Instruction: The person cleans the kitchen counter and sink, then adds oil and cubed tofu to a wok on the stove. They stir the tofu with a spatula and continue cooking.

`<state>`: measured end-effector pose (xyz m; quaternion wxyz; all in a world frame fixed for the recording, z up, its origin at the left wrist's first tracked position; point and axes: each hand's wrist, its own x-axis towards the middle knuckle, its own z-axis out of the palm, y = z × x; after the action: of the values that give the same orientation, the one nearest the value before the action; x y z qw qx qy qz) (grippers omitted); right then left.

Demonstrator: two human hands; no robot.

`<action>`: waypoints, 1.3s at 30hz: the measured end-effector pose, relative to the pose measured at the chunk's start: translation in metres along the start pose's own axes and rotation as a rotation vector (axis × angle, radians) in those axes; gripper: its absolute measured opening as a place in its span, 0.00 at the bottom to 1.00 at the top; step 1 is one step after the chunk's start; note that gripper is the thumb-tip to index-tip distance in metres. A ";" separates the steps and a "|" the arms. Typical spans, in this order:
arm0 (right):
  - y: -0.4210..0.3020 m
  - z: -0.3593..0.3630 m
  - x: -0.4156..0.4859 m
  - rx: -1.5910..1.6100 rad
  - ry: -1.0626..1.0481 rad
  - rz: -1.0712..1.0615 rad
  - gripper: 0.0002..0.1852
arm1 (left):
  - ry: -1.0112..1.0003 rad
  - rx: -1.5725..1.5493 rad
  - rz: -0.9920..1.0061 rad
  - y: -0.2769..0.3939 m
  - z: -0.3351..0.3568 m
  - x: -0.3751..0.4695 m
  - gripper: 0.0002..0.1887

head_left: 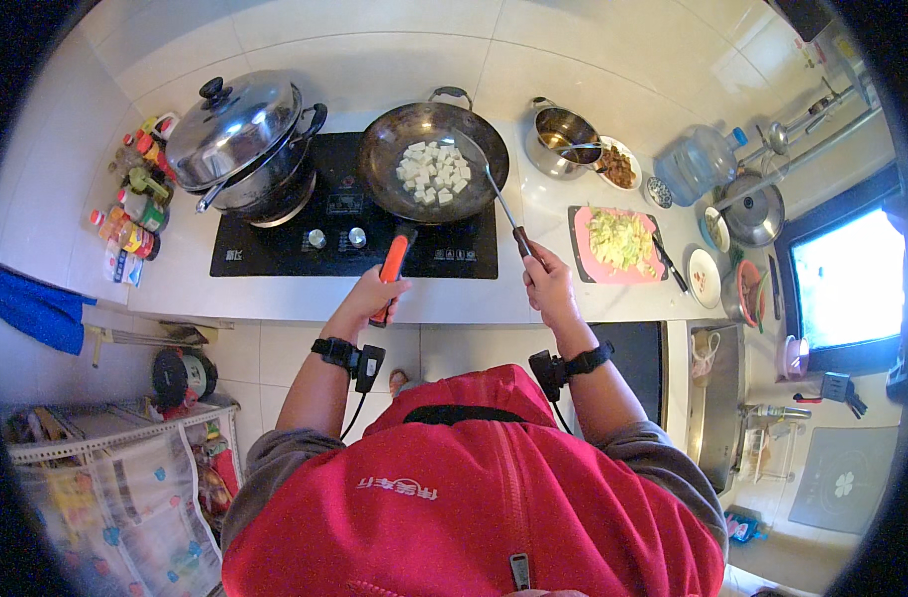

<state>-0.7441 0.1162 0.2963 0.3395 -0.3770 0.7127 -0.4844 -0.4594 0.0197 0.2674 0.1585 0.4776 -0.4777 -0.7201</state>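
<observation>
My left hand grips the orange-and-black handle of a dark wok, which sits on the right side of a black cooktop. In my right hand is a metal spatula with a brown grip. Its blade reaches into the wok along the right inner wall, beside the food. White cubes that look like tofu lie together in the bottom of the wok, and the spatula blade appears apart from most of them.
A lidded steel pot occupies the left burner, near bottles. To the right stand a steel saucepan, a plate of brown food, a pink cutting board with chopped vegetables, a knife and a water jug.
</observation>
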 end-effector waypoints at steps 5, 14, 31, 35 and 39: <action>-0.007 0.000 0.003 0.104 -0.053 0.135 0.18 | 0.038 0.016 -0.016 0.000 0.005 0.000 0.14; 0.020 -0.048 -0.023 0.525 -0.024 0.269 0.22 | 0.135 0.023 0.037 -0.012 0.009 0.007 0.14; 0.149 -0.240 -0.052 0.774 0.460 0.265 0.11 | 0.592 0.403 0.106 -0.024 0.047 0.006 0.17; 0.175 -0.268 -0.040 0.738 0.482 0.294 0.11 | 0.730 0.458 0.162 -0.037 0.053 -0.004 0.18; 0.207 -0.292 -0.013 0.237 0.618 0.175 0.09 | 0.763 0.502 0.171 -0.046 0.051 -0.011 0.17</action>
<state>-1.0288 0.3050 0.1897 0.1892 -0.1075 0.7502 -0.6243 -0.4862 0.0774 0.2386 0.2611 0.6911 -0.5823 -0.3393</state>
